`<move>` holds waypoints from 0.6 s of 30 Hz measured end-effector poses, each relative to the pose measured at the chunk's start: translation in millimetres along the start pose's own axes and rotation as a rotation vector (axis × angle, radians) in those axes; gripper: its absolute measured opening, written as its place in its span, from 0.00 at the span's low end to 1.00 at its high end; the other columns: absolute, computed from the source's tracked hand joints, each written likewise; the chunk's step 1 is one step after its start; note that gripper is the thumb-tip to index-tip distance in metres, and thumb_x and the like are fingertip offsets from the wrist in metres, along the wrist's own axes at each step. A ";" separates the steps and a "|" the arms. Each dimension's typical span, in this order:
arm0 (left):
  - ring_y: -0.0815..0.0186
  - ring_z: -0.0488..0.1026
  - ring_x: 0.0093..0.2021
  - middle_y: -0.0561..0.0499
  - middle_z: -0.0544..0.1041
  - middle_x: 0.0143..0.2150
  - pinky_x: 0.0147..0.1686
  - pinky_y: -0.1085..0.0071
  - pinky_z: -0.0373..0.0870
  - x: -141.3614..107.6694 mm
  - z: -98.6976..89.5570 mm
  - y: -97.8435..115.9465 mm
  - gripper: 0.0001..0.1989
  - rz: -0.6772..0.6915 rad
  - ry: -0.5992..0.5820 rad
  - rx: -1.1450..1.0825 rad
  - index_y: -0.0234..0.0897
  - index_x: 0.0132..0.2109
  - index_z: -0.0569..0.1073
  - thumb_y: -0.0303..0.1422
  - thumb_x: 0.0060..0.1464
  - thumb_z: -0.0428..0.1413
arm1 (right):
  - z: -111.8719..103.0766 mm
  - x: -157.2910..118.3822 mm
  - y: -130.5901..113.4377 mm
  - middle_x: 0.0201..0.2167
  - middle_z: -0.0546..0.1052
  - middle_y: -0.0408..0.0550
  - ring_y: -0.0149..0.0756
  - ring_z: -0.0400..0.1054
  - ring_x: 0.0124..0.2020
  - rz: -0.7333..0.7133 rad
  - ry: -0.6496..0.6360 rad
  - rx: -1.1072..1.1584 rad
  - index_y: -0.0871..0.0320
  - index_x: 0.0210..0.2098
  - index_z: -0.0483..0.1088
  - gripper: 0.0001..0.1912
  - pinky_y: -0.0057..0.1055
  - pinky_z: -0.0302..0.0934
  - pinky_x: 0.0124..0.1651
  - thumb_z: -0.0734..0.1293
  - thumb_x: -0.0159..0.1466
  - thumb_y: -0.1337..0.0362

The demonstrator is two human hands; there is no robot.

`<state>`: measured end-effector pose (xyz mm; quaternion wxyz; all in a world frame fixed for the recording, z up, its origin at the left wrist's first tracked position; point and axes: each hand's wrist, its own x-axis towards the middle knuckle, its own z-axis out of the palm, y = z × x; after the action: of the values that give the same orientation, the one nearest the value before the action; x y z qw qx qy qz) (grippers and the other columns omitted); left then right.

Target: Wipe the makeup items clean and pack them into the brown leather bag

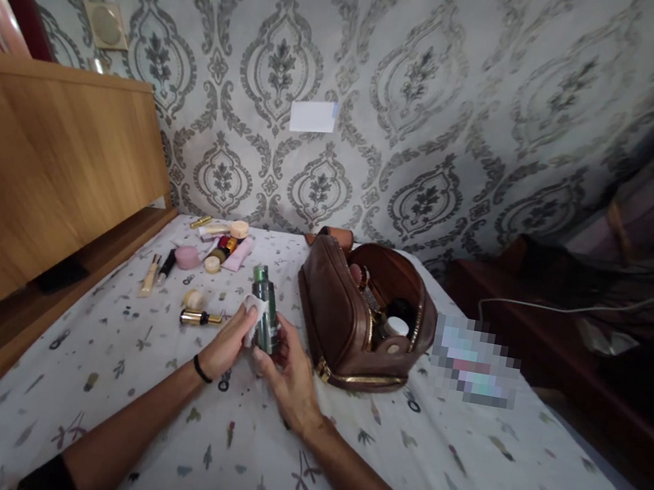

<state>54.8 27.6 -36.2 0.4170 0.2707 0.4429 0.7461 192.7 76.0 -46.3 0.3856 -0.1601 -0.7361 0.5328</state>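
1. One green bottle [268,324], head view: left hand [228,343] pinches white cloth [256,301] against it, right hand [291,374] curls round its right side.
2. Bottle held above patterned sheet [238,477], between open brown bag [331,300] and loose cosmetics [211,265].
3. Black-gold tube [194,317] lies near left hand.

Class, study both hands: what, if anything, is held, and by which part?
The right hand holds a green bottle by its lower end; the left hand presses a white cloth or tissue against the bottle's side.
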 end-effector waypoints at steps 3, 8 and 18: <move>0.61 0.65 0.62 0.49 0.77 0.52 0.63 0.69 0.54 -3.9 2.0 5.0 0.16 0.041 -0.039 0.141 0.41 0.47 0.76 0.42 0.53 0.62 | -0.1 1.0 2.6 0.55 0.71 0.55 0.40 0.71 0.50 0.005 0.025 0.051 0.57 0.63 0.56 0.31 0.39 0.66 0.54 0.66 0.64 0.56; 0.62 0.61 0.64 0.48 0.77 0.52 0.62 0.74 0.52 -7.8 3.5 9.2 0.13 0.011 -0.051 0.174 0.40 0.45 0.77 0.37 0.52 0.63 | 0.5 2.8 7.8 0.56 0.70 0.56 0.42 0.71 0.50 0.048 0.061 0.122 0.56 0.63 0.56 0.32 0.38 0.70 0.48 0.66 0.64 0.54; 0.71 0.67 0.21 0.56 0.72 0.28 0.20 0.75 0.64 -7.2 4.3 1.6 0.18 -0.041 -0.220 0.162 0.40 0.49 0.71 0.46 0.57 0.57 | -0.7 6.4 -0.9 0.42 0.74 0.51 0.36 0.72 0.30 0.164 -0.005 0.249 0.57 0.62 0.58 0.33 0.33 0.69 0.30 0.67 0.62 0.51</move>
<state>61.1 22.8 -33.1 0.4551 0.3746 0.4588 0.6649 189.3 80.3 -42.9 0.3559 -0.1694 -0.6496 0.6502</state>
